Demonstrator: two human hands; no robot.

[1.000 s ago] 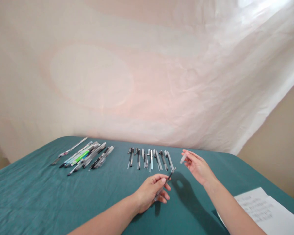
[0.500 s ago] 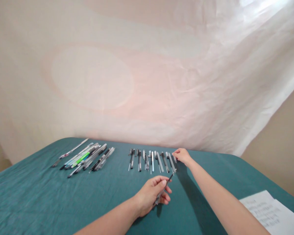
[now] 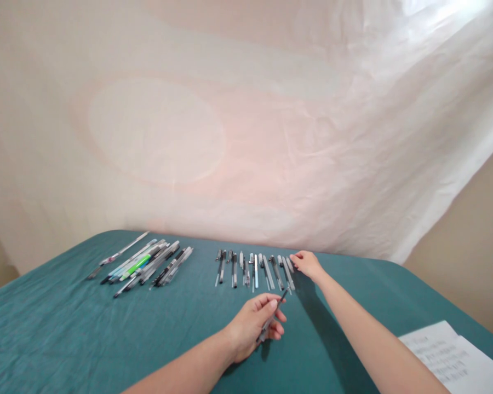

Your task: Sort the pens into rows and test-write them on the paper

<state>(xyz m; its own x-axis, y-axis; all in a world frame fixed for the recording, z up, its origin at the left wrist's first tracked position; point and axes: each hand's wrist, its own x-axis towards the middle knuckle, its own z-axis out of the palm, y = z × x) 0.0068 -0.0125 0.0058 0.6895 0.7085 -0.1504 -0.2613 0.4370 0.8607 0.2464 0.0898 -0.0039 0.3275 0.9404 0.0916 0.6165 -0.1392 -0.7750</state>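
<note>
Wrinkled off-white cloth (image 3: 246, 137) hangs behind a table spread with dark green fabric (image 3: 181, 328). Fingers of the left hand (image 3: 259, 324) are closed around a slim dark pen with a greyish, see-through lower part (image 3: 284, 296), its tip slanting up past them. Just beyond that tip lies a neat row of black, clear and pale plastic pens (image 3: 256, 272). The right hand (image 3: 307, 265) has its fingertips drawn together at the row's right end; whether they grip anything, I cannot tell. Well left of both hands' fingers lies a loose pile of black, clear, white and bright green pens (image 3: 137, 266); white handwritten paper (image 3: 446, 350) sits nearer than the right fingers, to their right.
</note>
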